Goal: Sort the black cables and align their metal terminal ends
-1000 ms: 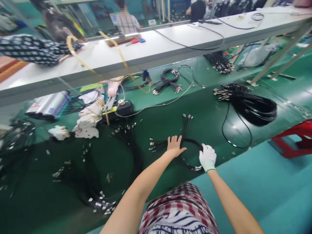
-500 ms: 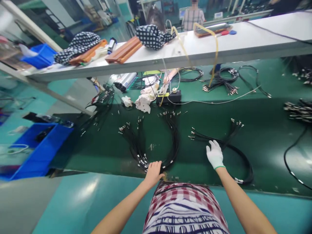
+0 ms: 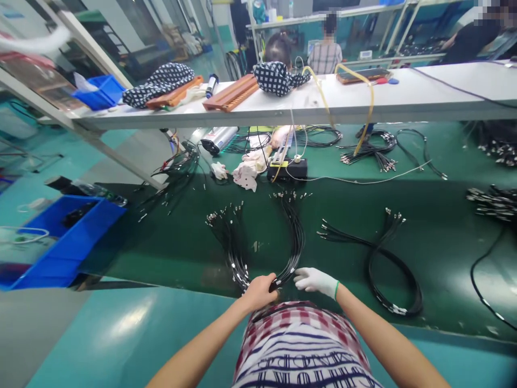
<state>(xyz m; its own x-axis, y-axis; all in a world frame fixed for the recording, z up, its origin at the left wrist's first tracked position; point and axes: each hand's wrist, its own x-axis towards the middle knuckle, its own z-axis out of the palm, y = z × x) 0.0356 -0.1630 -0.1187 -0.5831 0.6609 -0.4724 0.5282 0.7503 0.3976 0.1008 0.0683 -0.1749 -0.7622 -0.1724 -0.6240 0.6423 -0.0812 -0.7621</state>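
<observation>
My bare left hand [image 3: 260, 292] is closed round the bottom of a U-shaped bundle of black cables [image 3: 298, 237] near the table's front edge. Both ends of the bundle point away from me and carry small metal tips; white labels show on either side of the bend. My right hand [image 3: 315, 281], in a white glove with a green cuff, is beside the bundle's right side with its fingers stretched towards it. Whether the fingertips touch the cables I cannot tell. Further right a second bundle of black cables [image 3: 414, 280] lies in a crossed loop on the green tabletop [image 3: 343, 199].
A white shelf [image 3: 186, 119] spans the table's back, with a phone [image 3: 359, 76] and wooden racks on it. Beneath it are a black box [image 3: 293, 169], cloths and coiled cables. More cables [image 3: 493, 202] lie far right. A blue bin [image 3: 72, 242] stands left. People sit beyond.
My right hand has moved left from the second cable bundle to the first bundle's right side. My left hand has closed round the bend of the first bundle. The view has tilted up slightly.
</observation>
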